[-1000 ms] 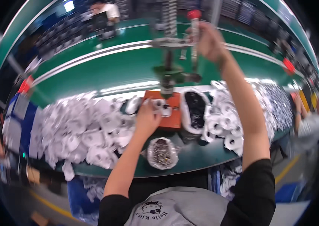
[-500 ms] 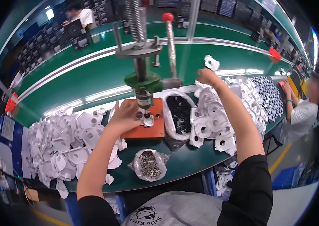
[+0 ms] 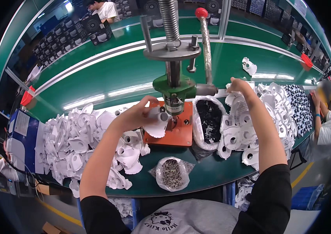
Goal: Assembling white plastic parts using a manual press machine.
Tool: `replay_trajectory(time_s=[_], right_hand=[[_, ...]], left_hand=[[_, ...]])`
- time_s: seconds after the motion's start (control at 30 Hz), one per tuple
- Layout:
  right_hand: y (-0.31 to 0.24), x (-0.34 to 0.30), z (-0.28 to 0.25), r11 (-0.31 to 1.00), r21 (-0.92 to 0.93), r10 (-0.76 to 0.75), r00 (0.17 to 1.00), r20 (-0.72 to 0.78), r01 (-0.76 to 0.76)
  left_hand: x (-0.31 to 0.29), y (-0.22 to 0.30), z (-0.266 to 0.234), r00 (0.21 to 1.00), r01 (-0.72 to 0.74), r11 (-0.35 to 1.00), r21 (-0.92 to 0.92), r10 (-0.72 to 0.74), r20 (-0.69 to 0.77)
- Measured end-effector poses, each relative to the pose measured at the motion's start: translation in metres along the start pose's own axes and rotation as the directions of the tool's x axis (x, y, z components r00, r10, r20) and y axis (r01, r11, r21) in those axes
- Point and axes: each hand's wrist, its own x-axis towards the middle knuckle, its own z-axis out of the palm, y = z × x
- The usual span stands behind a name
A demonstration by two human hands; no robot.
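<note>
My left hand (image 3: 136,116) holds a white plastic part (image 3: 156,124) over the orange base plate (image 3: 179,132) of a small hand press (image 3: 174,87). The press has a green body, a steel spring column and a lever with a red knob (image 3: 201,12). My right hand (image 3: 239,85) rests on the pile of white plastic parts (image 3: 247,128) to the right of the press; its fingers are hidden, so I cannot tell whether it grips one. Between the press and that pile lies an open bag of small black parts (image 3: 209,121).
A big heap of white parts (image 3: 75,140) covers the bench on the left. A clear bag of small metal screws (image 3: 170,173) lies at the front edge. A green conveyor belt (image 3: 107,74) runs behind. Black parts (image 3: 300,105) lie at the right, beside a seated person (image 3: 325,121). Another person (image 3: 103,7) stands far back.
My right hand let go of the press lever and came down onto the white pile at the right. My left hand lifted the white part at the press base.
</note>
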Motion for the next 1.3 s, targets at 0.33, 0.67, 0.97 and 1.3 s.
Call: replay_trajectory(time_s=[0.33,0.67,0.97,1.3], right_hand=[[-0.005,-0.018,-0.002,0.981,-0.185,0.050,0.998,-0.026,-0.054],[0.015,-0.020,-0.001,0.957,0.249,-0.106,0.979,-0.174,0.148],[0.056,-0.047,-0.061,0.490,0.854,-0.007,0.981,-0.195,0.173],[0.006,-0.174,-0.060,0.013,0.908,-0.382,0.842,-0.382,0.418]], left_hand=[[0.045,-0.056,-0.058,0.808,-0.056,0.964,-0.261,-0.110,-0.578],[0.092,-0.144,-0.047,0.960,0.170,0.915,0.365,-0.070,-0.272],[0.070,-0.106,-0.022,0.970,0.195,0.813,0.549,-0.080,-0.228],[0.008,-0.054,-0.017,0.672,-0.085,0.993,0.078,0.115,-0.732]])
